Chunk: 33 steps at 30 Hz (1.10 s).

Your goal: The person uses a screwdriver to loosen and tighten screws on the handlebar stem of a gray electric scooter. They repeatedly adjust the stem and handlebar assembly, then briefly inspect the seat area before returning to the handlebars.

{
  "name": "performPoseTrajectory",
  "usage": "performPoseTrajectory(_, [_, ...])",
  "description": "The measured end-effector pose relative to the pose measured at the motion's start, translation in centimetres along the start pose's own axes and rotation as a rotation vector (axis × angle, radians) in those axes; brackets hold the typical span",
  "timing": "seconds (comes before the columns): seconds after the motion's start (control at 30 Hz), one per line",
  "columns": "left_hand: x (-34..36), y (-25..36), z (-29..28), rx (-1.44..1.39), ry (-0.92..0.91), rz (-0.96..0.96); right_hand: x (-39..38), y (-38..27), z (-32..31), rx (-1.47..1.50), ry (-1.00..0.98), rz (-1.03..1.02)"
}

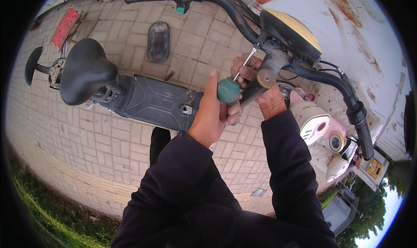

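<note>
Bricks make up most of the ground (124,146) that I see from far away. A big white wall (336,26) with rusty brown marks fills the top right. A black scooter (160,94) goes across the middle, with its back end on the left side. Near the right edge I can see a pink and white machine (315,125), with pale, spotted cloth around it. The black scooter has a long, bent handlebar (232,14), and its flat footboard (152,100) looks dusty. Left of the footboard is a fat black seat (84,72). The headlight (284,37) sits by the middle of the handlebar. A loose black pad (158,42) lies on the bricks, past the footboard.

My two hands are close together beside the scooter's thick steering post (270,67). My left hand (210,113) has its grip wrapped around the round green handle of a screwdriver (229,90), with the thumb pointing up along it. My right hand (248,73) reaches behind the post, and its bent fingers are at the shiny rod. I cannot tell if that grip pinches the rod. The screwdriver leans, and its tip is up at a small black clamp (257,45) under the handlebar.
</note>
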<state>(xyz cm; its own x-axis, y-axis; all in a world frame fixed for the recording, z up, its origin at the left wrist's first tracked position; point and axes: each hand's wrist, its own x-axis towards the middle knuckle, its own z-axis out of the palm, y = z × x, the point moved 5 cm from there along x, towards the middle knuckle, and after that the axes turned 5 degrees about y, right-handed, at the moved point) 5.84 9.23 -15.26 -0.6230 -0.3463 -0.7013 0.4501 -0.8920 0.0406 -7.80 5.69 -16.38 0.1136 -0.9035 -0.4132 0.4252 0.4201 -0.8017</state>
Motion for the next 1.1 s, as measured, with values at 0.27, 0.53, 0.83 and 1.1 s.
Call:
performPoseTrajectory(0.27, [-0.9,0.0,-0.1,0.364,0.205,0.413,0.1,-0.2,0.6,-0.007,0.010,-0.029])
performPoseTrajectory(0.53, [0.2,1.5,-1.1,0.235,-0.010,-0.051,0.1,-0.3,0.5,-0.015,-0.050,0.016])
performPoseTrajectory(0.83, [-0.4,-0.1,-0.2,0.328,0.262,0.419,0.3,-0.4,0.0,-0.135,0.004,-0.088])
performPoseTrajectory(1.1, [0.1,0.8,-0.3,0.121,-0.097,-0.023,0.1,-0.1,0.1,-0.039,-0.006,-0.022])
